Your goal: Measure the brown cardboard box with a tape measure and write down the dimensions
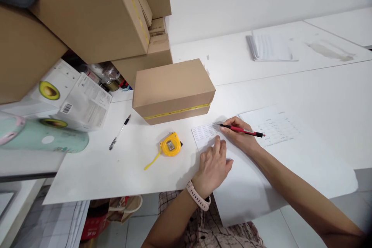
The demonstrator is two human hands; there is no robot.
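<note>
My right hand [240, 133] is closed around a red and black pen [242, 129], its tip at the upper right part of a small sheet of paper [203, 135] covered in rows of writing. Flat on the lower part of that sheet rests my left hand [213, 164], fingers extended, with a pink band on the wrist. Beneath my right forearm lies a larger printed sheet [274, 128]. A yellow tape measure [171, 145] with a yellow strap sits left of my left hand. Behind it stands a closed cardboard box [174, 91] with a yellow strip along its side.
A clear pen with a black grip [119, 132] lies on the white table [136, 182]. At left are a mint-green bottle [55, 137], avocado-printed cartons [78, 97] and stacked cardboard boxes [95, 15]. A pile of papers [269, 46] lies at the back right.
</note>
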